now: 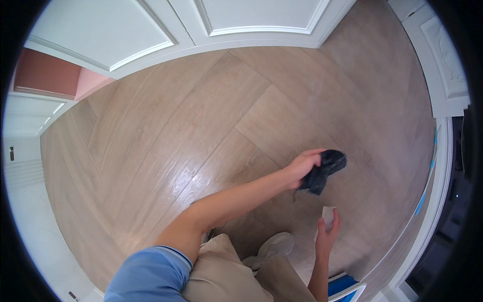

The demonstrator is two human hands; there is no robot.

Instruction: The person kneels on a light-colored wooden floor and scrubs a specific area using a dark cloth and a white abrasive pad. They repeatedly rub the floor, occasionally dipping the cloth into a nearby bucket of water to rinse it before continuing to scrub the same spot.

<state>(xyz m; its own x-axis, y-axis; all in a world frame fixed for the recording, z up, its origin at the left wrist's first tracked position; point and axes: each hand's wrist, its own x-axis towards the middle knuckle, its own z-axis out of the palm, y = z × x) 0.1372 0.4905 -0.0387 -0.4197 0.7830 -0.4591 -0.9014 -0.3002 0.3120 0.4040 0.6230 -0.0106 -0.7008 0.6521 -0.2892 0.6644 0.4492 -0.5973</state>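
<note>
In the head view my left hand [303, 168] is closed around a crumpled dark cloth [325, 171], held out over the wood-look floor [211, 124]. Nearer to me and further right, my right hand [329, 230] grips a small pale block [328, 218] between thumb and fingers. What the block is made of cannot be told. The two hands are apart. A light-coloured shoe [277, 244] of mine stands on the floor to the left of my right hand.
White panelled cabinets [264, 17] stand at the top, with a pink open compartment [49, 73] at the left. A white cord with blue parts [420, 204] runs along the right wall. A blue and white object [345, 288] lies beside my right forearm.
</note>
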